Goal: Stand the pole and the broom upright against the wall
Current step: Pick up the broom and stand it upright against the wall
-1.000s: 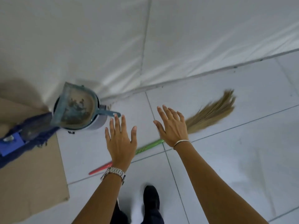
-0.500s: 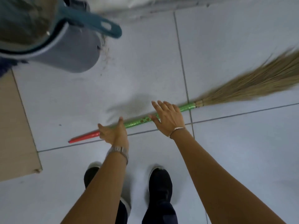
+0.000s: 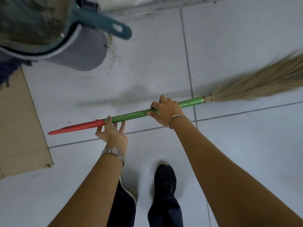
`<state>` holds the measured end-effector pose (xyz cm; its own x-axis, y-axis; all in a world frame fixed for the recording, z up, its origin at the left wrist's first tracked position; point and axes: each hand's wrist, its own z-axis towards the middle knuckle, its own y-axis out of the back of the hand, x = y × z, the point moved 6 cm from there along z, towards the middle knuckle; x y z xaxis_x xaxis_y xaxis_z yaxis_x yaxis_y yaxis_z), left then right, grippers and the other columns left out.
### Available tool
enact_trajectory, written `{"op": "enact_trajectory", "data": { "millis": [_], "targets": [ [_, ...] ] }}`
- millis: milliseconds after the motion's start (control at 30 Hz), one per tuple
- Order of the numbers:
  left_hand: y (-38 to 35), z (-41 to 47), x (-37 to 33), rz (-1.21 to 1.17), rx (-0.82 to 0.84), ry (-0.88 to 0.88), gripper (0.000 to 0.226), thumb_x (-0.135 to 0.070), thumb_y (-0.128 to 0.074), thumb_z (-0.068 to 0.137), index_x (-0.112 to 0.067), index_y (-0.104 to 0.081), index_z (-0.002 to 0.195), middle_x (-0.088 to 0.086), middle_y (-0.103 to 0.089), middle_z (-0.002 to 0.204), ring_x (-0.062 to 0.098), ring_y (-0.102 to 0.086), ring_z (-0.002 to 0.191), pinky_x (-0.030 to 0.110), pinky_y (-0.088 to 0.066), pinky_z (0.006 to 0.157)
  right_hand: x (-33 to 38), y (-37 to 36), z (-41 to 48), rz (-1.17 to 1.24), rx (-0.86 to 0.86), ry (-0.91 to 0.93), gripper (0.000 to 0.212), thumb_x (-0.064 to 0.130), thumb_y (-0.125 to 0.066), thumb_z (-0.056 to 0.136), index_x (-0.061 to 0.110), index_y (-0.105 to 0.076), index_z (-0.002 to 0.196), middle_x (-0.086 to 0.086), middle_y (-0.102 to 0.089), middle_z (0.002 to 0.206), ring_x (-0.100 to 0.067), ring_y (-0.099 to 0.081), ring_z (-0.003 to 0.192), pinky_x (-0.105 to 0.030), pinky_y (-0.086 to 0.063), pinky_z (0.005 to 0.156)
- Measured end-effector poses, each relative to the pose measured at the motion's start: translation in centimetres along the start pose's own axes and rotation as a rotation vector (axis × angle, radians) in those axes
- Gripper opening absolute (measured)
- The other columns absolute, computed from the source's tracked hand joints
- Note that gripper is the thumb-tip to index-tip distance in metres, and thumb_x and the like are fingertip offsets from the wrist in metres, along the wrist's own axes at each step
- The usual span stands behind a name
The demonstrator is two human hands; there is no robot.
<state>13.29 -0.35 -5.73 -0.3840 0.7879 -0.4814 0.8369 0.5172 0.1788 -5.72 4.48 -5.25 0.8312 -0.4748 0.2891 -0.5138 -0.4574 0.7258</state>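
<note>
1. Half a second ago your right hand (image 3: 165, 110) lay flat and spread over the green part of the broom (image 3: 131, 115) handle; now it is curled round that handle, fingers wrapped under and thumb over, a full grasp.
2. Your left hand (image 3: 111, 133) has shifted too: it sits where the green wrap meets the red tip, fingers cupped loosely from beneath, thumb on top, supporting more than squeezing.
3. The broom lies nearly level across the tiled floor (image 3: 229, 54), red end towards the cardboard (image 3: 19, 120) on your left, straw head (image 3: 262, 84) off to your right. Its shadow sits well apart from the shaft, so it looks lifted clear of the tiles.
4. This means the pick-up is done in my judgement; raising it upright and carrying it to the wall (image 3: 164, 2) at the top edge comes next.
5. The grey bin (image 3: 82, 53) with the teal dustpan (image 3: 105, 22) stands close to that wall, so swing the handle clear of it.
6. No separate pole shows here.
</note>
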Motion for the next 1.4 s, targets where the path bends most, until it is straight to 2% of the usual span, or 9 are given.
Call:
{"op": "enact_trajectory", "data": {
  "millis": [100, 333, 467, 667, 800, 967, 1200, 1300, 1400],
  "targets": [
    [-1.6, -4.2, -4.2, -0.052, 0.096, -0.158, 0.043, -0.005, -0.065, 0.084, -0.021, -0.044, 0.118, 0.004, -0.061, 0.100, 0.016, -0.063, 0.091, 0.036, -0.060, 0.063, 1.7, 5.1, -0.9, 0.094, -0.061, -0.001, 0.038, 0.045, -0.045, 0.089, 0.015, -0.050, 0.112, -0.012, -0.054, 0.111, -0.030, -0.055, 0.096, -0.039, -0.044, 0.079],
    [-5.7, -16.0, -18.1, 0.038, 0.454, -0.516, 0.034, -0.008, -0.065, 0.084, -0.027, -0.048, 0.107, 0.010, -0.052, 0.106, 0.017, -0.062, 0.098, 0.044, -0.059, 0.077, 6.8, 18.4, -4.0, 0.302, -0.091, -0.002, 0.033, 0.045, -0.048, 0.088, 0.019, -0.048, 0.109, -0.008, -0.061, 0.108, -0.027, -0.057, 0.095, -0.040, -0.048, 0.080],
    [-7.5, -23.4, -26.1, 0.114, 0.684, -0.684, 0.028, -0.004, -0.062, 0.086, -0.022, -0.050, 0.103, -0.004, -0.057, 0.096, 0.010, -0.064, 0.093, 0.041, -0.059, 0.075, 10.5, 26.0, -6.9, 0.449, -0.115, 0.058, 0.036, 0.039, -0.051, 0.088, 0.026, -0.051, 0.121, -0.009, -0.060, 0.118, -0.029, -0.057, 0.103, -0.040, -0.047, 0.087],
    [-8.7, -34.0, -35.7, 0.230, 0.940, -0.848, 0.027, 0.003, -0.062, 0.083, -0.022, -0.054, 0.084, -0.015, -0.061, 0.076, 0.008, -0.067, 0.081, 0.034, -0.060, 0.065, 15.0, 35.2, -11.8, 0.665, -0.162, 0.107, 0.029, 0.033, -0.060, 0.085, 0.020, -0.063, 0.110, -0.011, -0.067, 0.106, -0.026, -0.060, 0.096, -0.033, -0.046, 0.083],
    [-8.1, -41.9, -40.7, 0.256, 1.022, -0.960, 0.025, 0.006, -0.063, 0.081, -0.017, -0.055, 0.086, -0.006, -0.060, 0.077, 0.007, -0.068, 0.071, 0.033, -0.061, 0.065, 18.4, 40.5, -15.4, 0.804, -0.177, 0.178, 0.029, 0.023, -0.067, 0.080, 0.009, -0.064, 0.106, -0.017, -0.065, 0.099, -0.024, -0.059, 0.086, -0.038, -0.050, 0.084],
    [-4.4, -53.6, -47.6, 0.283, 1.032, -1.077, 0.028, 0.004, -0.067, 0.077, -0.022, -0.058, 0.085, -0.019, -0.062, 0.062, 0.004, -0.066, 0.064, 0.029, -0.060, 0.059, 25.0, 47.6, -23.8, 1.051, -0.213, 0.282, 0.015, -0.002, -0.059, 0.083, -0.002, -0.061, 0.098, -0.003, -0.055, 0.072, 0.000, -0.059, 0.058, -0.009, -0.050, 0.055],
    [4.2, -68.5, -57.5, 0.399, 1.023, -1.236, 0.031, -0.007, -0.078, 0.070, -0.019, -0.066, 0.096, -0.005, -0.061, 0.082, 0.018, -0.070, 0.074, 0.042, -0.060, 0.067, 35.7, 55.4, -34.1, 1.198, -0.164, 0.404, 0.011, 0.010, -0.064, 0.082, 0.021, -0.066, 0.081, -0.001, -0.061, 0.075, -0.021, -0.059, 0.081, -0.050, -0.049, 0.090],
    [8.6, -72.6, -61.8, 0.459, 1.036, -1.300, 0.035, -0.008, -0.079, 0.070, -0.013, -0.066, 0.102, -0.004, -0.064, 0.091, 0.023, -0.071, 0.079, 0.041, -0.060, 0.068, 41.2, 57.2, -37.7, 1.247, -0.137, 0.475, 0.008, 0.011, -0.062, 0.084, 0.019, -0.064, 0.084, -0.001, -0.058, 0.080, -0.020, -0.058, 0.086, -0.049, -0.049, 0.091],
    [12.7, -75.3, -65.4, 0.527, 1.033, -1.352, 0.031, -0.008, -0.078, 0.071, -0.013, -0.064, 0.097, -0.004, -0.063, 0.093, 0.017, -0.070, 0.078, 0.027, -0.057, 0.060, 46.3, 58.3, -40.5, 1.250, -0.144, 0.537, 0.009, 0.011, -0.059, 0.086, 0.019, -0.062, 0.086, -0.003, -0.057, 0.084, -0.014, -0.060, 0.082, -0.032, -0.055, 0.077]
  ]
}}
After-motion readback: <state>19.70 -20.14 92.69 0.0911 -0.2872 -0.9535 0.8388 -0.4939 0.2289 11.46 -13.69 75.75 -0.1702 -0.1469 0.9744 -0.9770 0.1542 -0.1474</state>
